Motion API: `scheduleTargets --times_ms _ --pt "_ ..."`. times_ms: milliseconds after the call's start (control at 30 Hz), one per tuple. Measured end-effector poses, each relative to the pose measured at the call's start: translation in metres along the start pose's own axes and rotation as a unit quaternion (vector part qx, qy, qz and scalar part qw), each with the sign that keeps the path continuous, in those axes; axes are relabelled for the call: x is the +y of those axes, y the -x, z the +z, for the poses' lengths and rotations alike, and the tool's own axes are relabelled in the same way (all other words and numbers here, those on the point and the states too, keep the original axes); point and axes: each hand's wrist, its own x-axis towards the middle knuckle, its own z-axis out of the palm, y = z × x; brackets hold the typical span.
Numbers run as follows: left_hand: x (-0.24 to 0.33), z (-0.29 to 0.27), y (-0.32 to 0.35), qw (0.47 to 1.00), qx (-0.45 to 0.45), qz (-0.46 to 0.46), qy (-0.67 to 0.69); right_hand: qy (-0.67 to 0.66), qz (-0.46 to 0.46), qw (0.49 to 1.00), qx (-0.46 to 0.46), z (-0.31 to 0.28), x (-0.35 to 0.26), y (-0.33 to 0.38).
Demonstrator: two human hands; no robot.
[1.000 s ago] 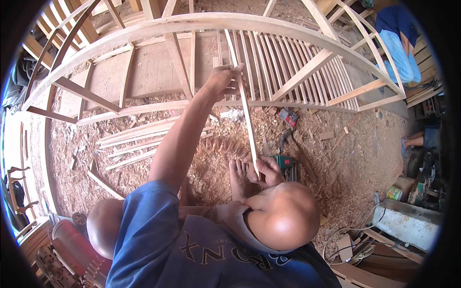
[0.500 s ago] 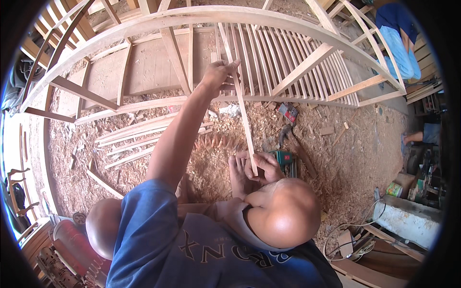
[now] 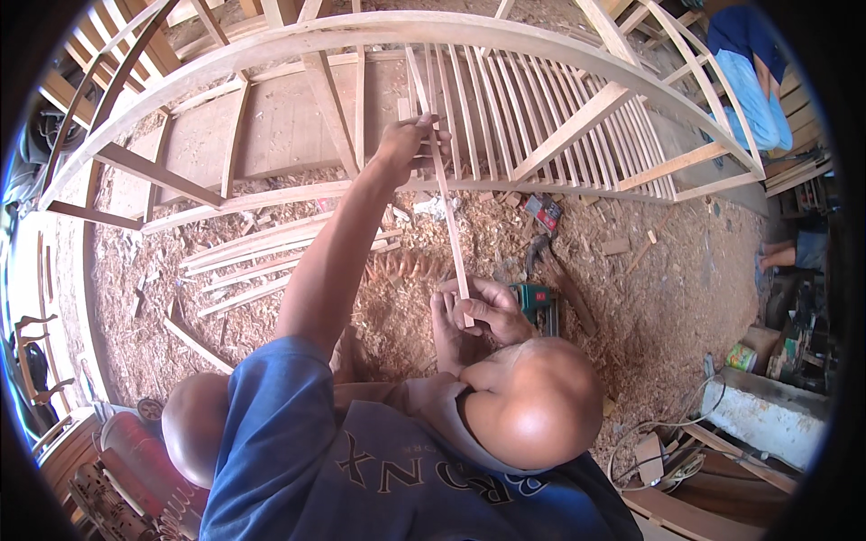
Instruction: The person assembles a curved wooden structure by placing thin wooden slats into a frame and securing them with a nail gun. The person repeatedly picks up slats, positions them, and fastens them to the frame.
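Partly hidden behind a bent knee, the right hand [image 3: 483,311] closes on the lower end of a thin pale wooden slat [image 3: 442,185], while the left hand [image 3: 410,144] grips it higher up, against the arched wooden slatted frame [image 3: 541,117]. Sawdust-covered floor [image 3: 667,279] lies open to the right, where a green power tool [image 3: 534,299] sits half hidden behind the hand.

A woodworking shop: sawdust-covered floor [image 3: 667,270], arched slatted wooden frame [image 3: 541,99], loose laths [image 3: 244,261].
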Motion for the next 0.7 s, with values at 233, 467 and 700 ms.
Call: scheduleTargets --times_ms 233,467,700 --pt "0.0028 -0.0023 0.002 1.0 0.001 -0.022 -0.011 0.068 -0.004 0.997 -0.03 -0.0009 -0.0011 -0.0019" --pt "0.0023 -0.0012 -0.0016 1.0 -0.007 -0.011 -0.018 0.112 -0.001 0.993 -0.03 -0.0021 0.0009 -0.0037" --pt "0.0029 0.0013 -0.0016 0.999 0.014 0.011 -0.041 0.145 -0.018 0.989 0.011 0.0038 0.0062 -0.009"
